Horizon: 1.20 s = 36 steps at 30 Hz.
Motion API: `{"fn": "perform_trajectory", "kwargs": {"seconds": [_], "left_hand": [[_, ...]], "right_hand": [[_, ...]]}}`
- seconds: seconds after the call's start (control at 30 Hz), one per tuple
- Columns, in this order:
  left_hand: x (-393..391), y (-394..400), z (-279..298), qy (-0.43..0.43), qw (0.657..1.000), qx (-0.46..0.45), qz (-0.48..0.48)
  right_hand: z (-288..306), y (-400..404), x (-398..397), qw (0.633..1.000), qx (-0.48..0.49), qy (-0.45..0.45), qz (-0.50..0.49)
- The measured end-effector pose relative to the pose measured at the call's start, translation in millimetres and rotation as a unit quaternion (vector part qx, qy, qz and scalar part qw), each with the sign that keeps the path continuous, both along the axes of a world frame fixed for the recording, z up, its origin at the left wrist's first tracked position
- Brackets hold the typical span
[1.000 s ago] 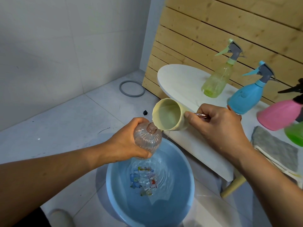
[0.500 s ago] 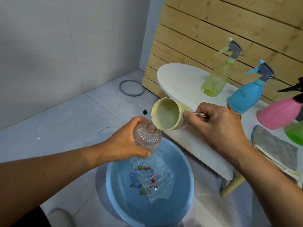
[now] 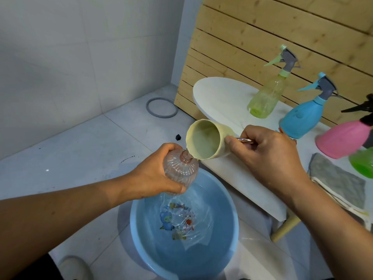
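Left hand (image 3: 155,179) wrapped around the clear ribbed bottle (image 3: 180,172), held upright over the blue basin (image 3: 228,237). Right hand (image 3: 270,154) gripped the handle of the cream cup (image 3: 205,142), tipped with its lip touching the bottle's neck. Water in basin rippled.

Brightness: bright, soft, even white light across the whole view.
Shadows: faint and soft-edged; a pale one on the floor (image 3: 80,150) left of the blue basin (image 3: 161,257), a darker one under the desk (image 3: 222,98).
Glare: white ripples glint on the basin's water; small highlights on the clear bottle (image 3: 181,170).
Blur: pink spray bottle (image 3: 343,138) at the right edge is smeared; the centre is sharp.
Distortion: wooden slats (image 3: 262,27) bow toward the edges.
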<state>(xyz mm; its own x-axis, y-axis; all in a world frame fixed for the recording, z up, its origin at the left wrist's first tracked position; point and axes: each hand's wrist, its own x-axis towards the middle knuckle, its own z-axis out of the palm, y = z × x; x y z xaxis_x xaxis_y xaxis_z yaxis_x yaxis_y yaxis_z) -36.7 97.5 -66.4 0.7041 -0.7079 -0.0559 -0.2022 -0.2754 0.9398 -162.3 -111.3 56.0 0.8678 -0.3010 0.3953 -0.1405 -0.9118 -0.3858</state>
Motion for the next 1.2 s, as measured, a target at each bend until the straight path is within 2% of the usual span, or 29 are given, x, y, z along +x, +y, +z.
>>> {"fn": "perform_trajectory", "kwargs": {"seconds": [0.7, 1.2], "left_hand": [[-1.2, 0.6, 1.3, -0.005, 1.000, -0.007, -0.007], [-0.4, -0.2, -2.5, -0.010, 1.000, 0.001, -0.012]], "right_hand": [[-1.3, 1.4, 0.2, 0.998, -0.060, -0.017, 0.007], [-1.4, -1.1, 0.3, 0.989, -0.148, -0.020, 0.015]]}}
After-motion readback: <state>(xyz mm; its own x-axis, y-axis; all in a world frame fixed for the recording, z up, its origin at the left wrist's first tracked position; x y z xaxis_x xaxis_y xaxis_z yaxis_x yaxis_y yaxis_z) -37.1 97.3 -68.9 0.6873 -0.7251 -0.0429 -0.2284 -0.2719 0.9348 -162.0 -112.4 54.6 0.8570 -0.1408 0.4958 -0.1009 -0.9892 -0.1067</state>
